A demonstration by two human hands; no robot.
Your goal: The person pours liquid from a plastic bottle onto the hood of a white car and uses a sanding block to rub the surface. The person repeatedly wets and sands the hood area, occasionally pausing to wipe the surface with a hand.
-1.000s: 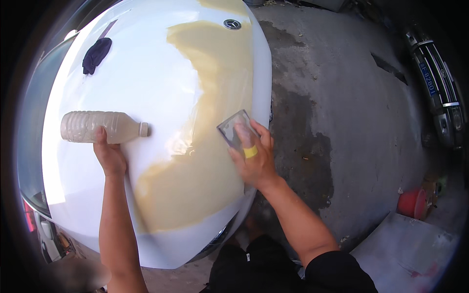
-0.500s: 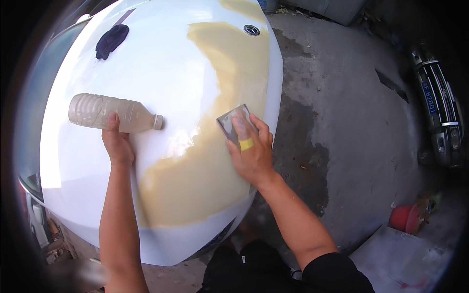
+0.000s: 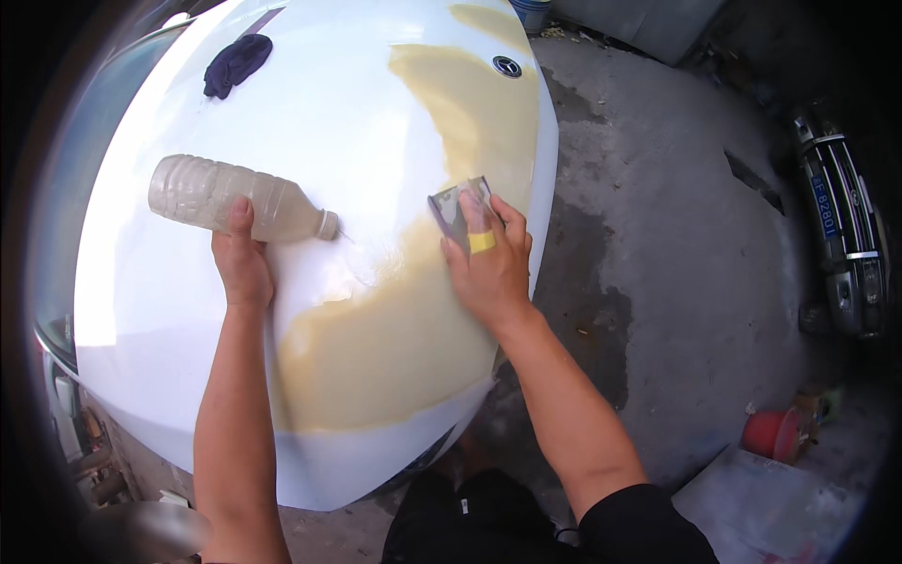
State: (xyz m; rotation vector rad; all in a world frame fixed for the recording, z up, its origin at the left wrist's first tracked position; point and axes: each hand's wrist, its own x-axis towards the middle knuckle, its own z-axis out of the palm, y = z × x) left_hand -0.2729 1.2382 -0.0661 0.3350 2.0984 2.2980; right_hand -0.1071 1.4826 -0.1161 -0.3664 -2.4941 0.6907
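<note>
My left hand (image 3: 246, 258) is closed round a clear ribbed plastic bottle (image 3: 221, 199) of cloudy liquid. The bottle lies nearly level, its capped neck tipped slightly down to the right, and a thin squirt leaves the cap. Under it is a white car hood (image 3: 366, 122) with a wide tan filler patch (image 3: 376, 367); wet shine shows at the patch's edge. My right hand (image 3: 493, 273), yellow tape round one finger, grips a flat grey sanding block (image 3: 458, 211), pressed against the patch. The block's underside is hidden.
A dark cloth (image 3: 237, 66) lies at the hood's far left, and a round badge (image 3: 506, 67) sits near its front edge. Wet concrete floor (image 3: 676, 226) runs along the right. Beyond are another car's front (image 3: 841, 221), a red bucket (image 3: 772, 432) and a pale panel (image 3: 761, 498).
The bottle has tilted further neck-down, and liquid now squirts from its cap. My right hand and the sanding block have moved slightly up along the patch. The view has shifted a little.
</note>
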